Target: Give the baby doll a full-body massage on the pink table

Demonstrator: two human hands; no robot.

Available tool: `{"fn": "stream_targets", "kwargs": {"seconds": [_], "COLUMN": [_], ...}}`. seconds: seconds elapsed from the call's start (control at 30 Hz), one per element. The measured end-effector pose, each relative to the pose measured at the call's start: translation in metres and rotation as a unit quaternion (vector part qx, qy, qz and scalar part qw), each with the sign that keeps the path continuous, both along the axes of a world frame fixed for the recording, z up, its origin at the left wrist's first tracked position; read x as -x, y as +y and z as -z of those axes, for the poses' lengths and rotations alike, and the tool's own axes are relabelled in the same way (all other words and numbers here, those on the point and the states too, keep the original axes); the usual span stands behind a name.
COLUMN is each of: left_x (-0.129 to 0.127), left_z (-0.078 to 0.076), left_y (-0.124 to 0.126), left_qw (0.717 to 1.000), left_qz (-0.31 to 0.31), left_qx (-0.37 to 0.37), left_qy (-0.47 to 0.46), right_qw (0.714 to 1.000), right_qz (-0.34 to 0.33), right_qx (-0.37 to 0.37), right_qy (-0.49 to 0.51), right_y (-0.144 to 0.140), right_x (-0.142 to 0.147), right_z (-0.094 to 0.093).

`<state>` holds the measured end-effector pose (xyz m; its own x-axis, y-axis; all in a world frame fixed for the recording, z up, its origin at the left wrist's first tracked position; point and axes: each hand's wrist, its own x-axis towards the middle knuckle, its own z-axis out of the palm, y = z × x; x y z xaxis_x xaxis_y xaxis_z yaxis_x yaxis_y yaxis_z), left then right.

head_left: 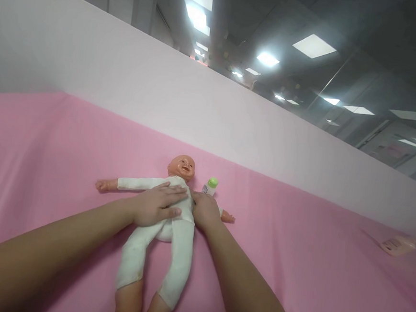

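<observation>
A baby doll (180, 264) lies on its back on a pink cloth, its body covered in white fabric and its bare head (181, 167) away from me. My left hand (159, 204) rests flat across the doll's chest and belly with its fingers spread. At the doll's side, my right hand (206, 212) is curled against the torso and upper arm, with part of its fingers hidden. The doll's small hand (228, 217) sticks out just past my right hand. Close behind that hand is a small white bottle with a green cap (211, 186).
Pink cloth (257, 261) covers the surface under the doll. A white wall or panel (155, 94) rises behind it. Far to the right lies a pale pink bottle (399, 245). Ceiling lights (313, 46) show beyond the panel.
</observation>
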<state>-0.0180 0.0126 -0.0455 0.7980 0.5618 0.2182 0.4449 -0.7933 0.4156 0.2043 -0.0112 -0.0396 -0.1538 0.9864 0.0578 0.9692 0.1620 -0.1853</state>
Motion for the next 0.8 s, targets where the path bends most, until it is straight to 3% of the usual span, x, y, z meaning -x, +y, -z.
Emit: {"fn": "stream_targets", "kwargs": {"seconds": [0.17,0.3,0.4,0.5,0.6,0.67,0.8], "left_x": [0.005,0.013,0.016,0.015,0.012,0.011,0.010], "left_z": [0.012,0.013,0.013,0.015,0.015,0.014,0.013], "left_y": [0.019,0.029,0.033,0.035,0.034,0.033,0.031], "left_qw": [0.991,0.974,0.974,0.971,0.975,0.979,0.981], "left_qz": [-0.111,-0.202,-0.201,-0.206,-0.187,-0.168,-0.158], "left_qx": [-0.011,0.009,0.017,0.014,0.026,0.046,0.053], "left_qy": [-0.076,-0.103,-0.106,-0.116,-0.117,-0.107,-0.096], "right_qw": [0.998,0.993,0.975,0.946,0.914,0.905,0.933], "right_qz": [-0.016,-0.026,-0.047,-0.157,-0.296,-0.343,-0.323], "right_qx": [-0.019,-0.052,-0.147,-0.195,-0.168,-0.136,-0.068], "right_qy": [0.050,0.098,0.157,0.207,0.221,0.212,0.144], "right_y": [0.000,0.000,-0.007,-0.024,-0.045,-0.051,-0.036], "right_x": [-0.002,-0.005,-0.002,0.013,0.034,0.044,0.041], "right_z": [0.003,0.006,0.006,0.002,-0.004,-0.006,-0.003]}}
